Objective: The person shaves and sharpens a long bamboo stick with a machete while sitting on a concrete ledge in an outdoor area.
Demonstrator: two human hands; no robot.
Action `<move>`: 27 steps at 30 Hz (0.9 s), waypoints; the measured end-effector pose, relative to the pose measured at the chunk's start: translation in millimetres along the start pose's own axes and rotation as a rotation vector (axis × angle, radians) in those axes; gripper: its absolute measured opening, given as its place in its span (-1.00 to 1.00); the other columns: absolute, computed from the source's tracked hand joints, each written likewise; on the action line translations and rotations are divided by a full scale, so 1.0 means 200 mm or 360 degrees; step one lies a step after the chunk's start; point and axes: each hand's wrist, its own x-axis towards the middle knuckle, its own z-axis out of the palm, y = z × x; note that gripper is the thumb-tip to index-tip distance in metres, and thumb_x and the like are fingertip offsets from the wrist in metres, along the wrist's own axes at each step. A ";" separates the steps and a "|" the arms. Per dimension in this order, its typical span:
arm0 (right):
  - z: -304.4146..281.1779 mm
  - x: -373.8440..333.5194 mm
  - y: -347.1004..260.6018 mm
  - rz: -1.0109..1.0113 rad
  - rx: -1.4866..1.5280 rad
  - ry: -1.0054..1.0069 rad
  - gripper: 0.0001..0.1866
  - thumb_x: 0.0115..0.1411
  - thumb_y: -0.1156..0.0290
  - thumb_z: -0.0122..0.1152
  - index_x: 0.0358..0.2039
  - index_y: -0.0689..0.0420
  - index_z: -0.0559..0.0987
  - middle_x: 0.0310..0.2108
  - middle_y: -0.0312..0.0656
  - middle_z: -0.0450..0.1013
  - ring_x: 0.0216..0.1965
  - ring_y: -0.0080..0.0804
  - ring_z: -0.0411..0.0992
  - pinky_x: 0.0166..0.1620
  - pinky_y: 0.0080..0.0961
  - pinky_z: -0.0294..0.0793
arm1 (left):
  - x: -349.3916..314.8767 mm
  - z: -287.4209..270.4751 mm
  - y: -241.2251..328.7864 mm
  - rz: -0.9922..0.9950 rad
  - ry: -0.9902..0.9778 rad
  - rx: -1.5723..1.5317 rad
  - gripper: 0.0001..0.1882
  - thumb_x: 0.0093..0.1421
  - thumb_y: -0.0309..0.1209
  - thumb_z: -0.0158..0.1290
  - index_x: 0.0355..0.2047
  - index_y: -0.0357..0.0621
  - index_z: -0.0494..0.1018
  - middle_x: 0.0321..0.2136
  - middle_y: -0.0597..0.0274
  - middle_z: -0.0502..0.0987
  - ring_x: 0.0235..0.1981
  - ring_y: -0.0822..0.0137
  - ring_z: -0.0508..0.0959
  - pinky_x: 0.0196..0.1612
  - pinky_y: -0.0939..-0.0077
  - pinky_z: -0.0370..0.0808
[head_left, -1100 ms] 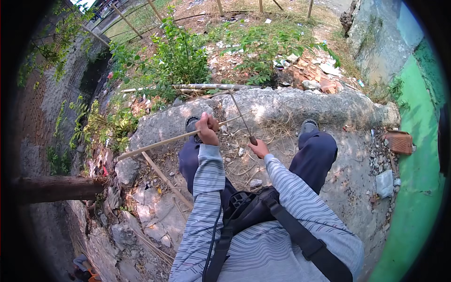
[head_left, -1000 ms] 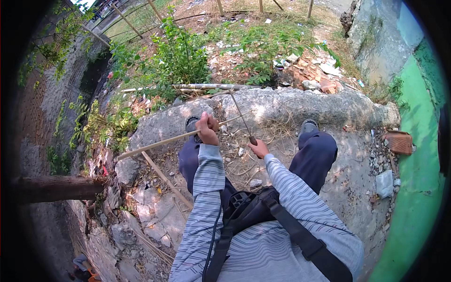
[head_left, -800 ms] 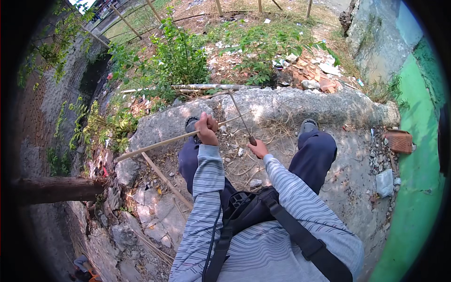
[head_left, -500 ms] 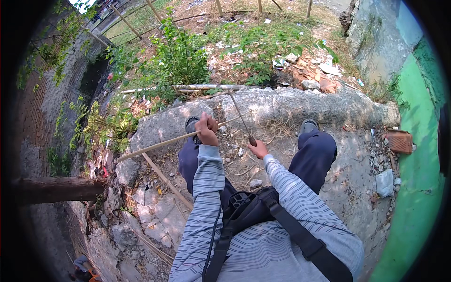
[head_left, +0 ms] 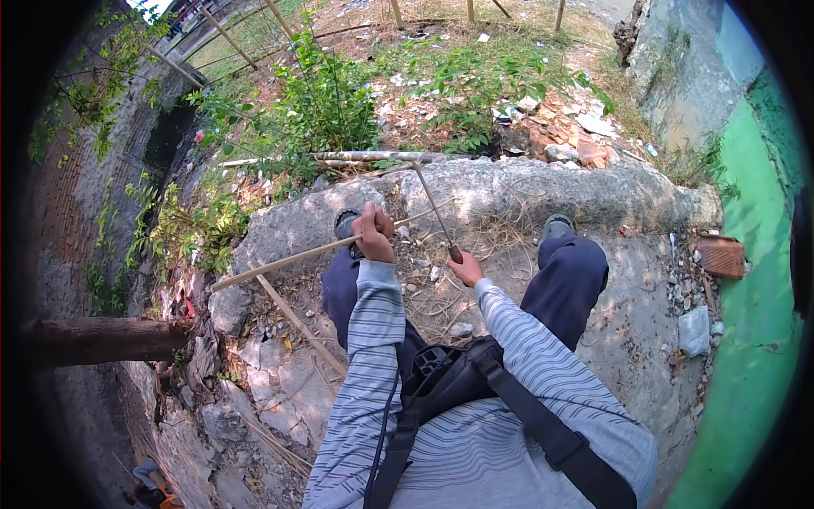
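My left hand (head_left: 373, 233) is closed in a fist around a pale bamboo stick (head_left: 292, 260). The stick slants from the lower left up past the fist, and its thinner end shows to the right of it. My right hand (head_left: 466, 270) grips the brown handle of a long, thin sickle (head_left: 437, 212). Its narrow blade runs up and left, then bends sharply left near the concrete ledge. In this view the blade crosses the stick's thin end; I cannot tell whether they touch. Thin pale strips (head_left: 504, 233) lie scattered beyond my right hand.
A rough concrete ledge (head_left: 543, 188) runs across ahead of my feet, with plants (head_left: 331, 110) and litter beyond. Another pale stick (head_left: 301, 327) leans at my left. A log (head_left: 110, 341) juts in from the left. A green wall (head_left: 746, 339) and a brown block (head_left: 721, 256) stand at the right.
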 end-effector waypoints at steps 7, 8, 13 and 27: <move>0.02 0.01 0.01 -0.0005 -0.0005 -0.0017 -0.57 0.02 0.03 0.27 -0.40 0.22 0.61 -0.45 0.03 0.56 -0.34 -0.07 0.55 -0.20 -0.24 0.47 | 0.00 -0.01 0.00 0.0010 -0.0015 0.0013 -0.44 0.37 -0.19 -0.15 -0.76 0.04 -0.04 -0.80 0.48 -0.10 -0.80 0.54 -0.11 -0.71 0.49 -0.13; 0.02 0.01 0.01 -0.0010 -0.0005 -0.0006 -0.57 0.02 0.03 0.27 -0.40 0.22 0.61 -0.45 0.02 0.56 -0.34 -0.07 0.55 -0.21 -0.24 0.47 | 0.00 -0.01 0.00 0.0016 -0.0025 0.0010 -0.44 0.38 -0.19 -0.15 -0.76 0.04 -0.05 -0.80 0.48 -0.11 -0.81 0.54 -0.11 -0.71 0.49 -0.13; 0.02 0.03 0.04 -0.0039 0.0028 -0.0010 -0.58 0.02 0.04 0.28 -0.38 0.19 0.61 -0.43 0.01 0.56 -0.32 -0.08 0.55 -0.19 -0.25 0.47 | 0.00 0.01 0.01 0.0019 -0.0023 0.0016 -0.44 0.38 -0.21 -0.16 -0.76 0.04 -0.05 -0.80 0.48 -0.11 -0.81 0.54 -0.11 -0.71 0.48 -0.13; 0.00 -0.02 -0.04 0.0026 -0.0026 -0.0023 -0.61 0.03 0.06 0.28 -0.34 0.17 0.62 -0.39 -0.01 0.57 -0.29 -0.08 0.55 -0.16 -0.25 0.47 | 0.00 0.01 0.01 0.0040 -0.0040 -0.0009 -0.44 0.39 -0.24 -0.15 -0.77 0.04 -0.05 -0.80 0.48 -0.11 -0.82 0.54 -0.10 -0.72 0.49 -0.12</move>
